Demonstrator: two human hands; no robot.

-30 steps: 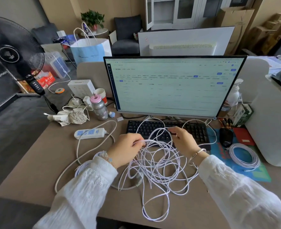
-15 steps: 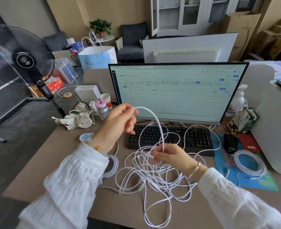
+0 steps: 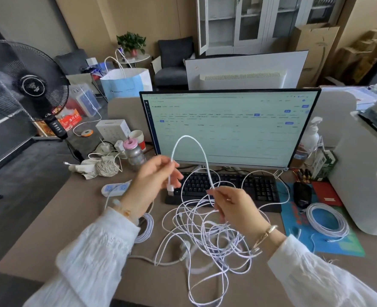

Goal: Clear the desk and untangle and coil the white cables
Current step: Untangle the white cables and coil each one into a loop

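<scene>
Fingers (image 3: pixel 161 171) of both hands pinched on the white cable (image 3: pixel 189 140), its loop arched between them above the tangle (image 3: pixel 207 235).

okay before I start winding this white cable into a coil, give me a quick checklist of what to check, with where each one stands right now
1. Free end in hand: ok. The left hand pinches the cable just above its plug.
2. Second grip: ok. The right hand pinches the same white cable, which arches between the hands.
3. Rest of the cable free: not ok. It runs into the tangle on the desk.
4. Tangle off the keyboard: not ok. Loops lie across it.
5. Number of cables in the tangle: cannot tell.
6. Finished coil out of the way: ok, it lies on the blue mat.
</scene>
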